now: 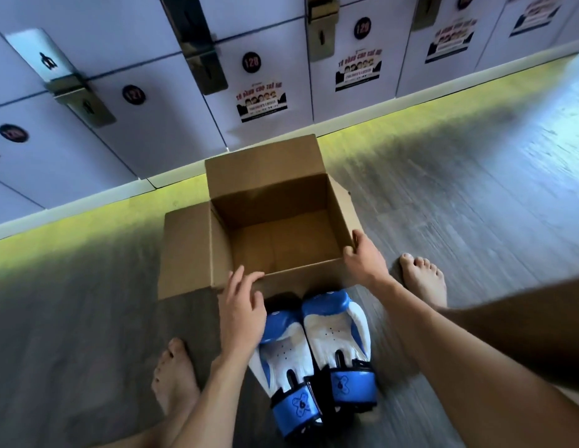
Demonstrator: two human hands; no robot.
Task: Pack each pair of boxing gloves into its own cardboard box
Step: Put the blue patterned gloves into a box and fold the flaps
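On the floor before the lockers (87, 134), the cardboard box (275, 221) stood open and empty, flaps spread to receive gloves. Boxing gloves (317, 347) lay paired just beside its near wall. Right hand (362, 257) gripped the box corner, probably steadying it; left hand (241, 310) hovered open, partly hiding one glove.

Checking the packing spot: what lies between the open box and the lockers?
In the head view, only bare floor with a yellow-lit strip separates the cardboard box from the lockers.
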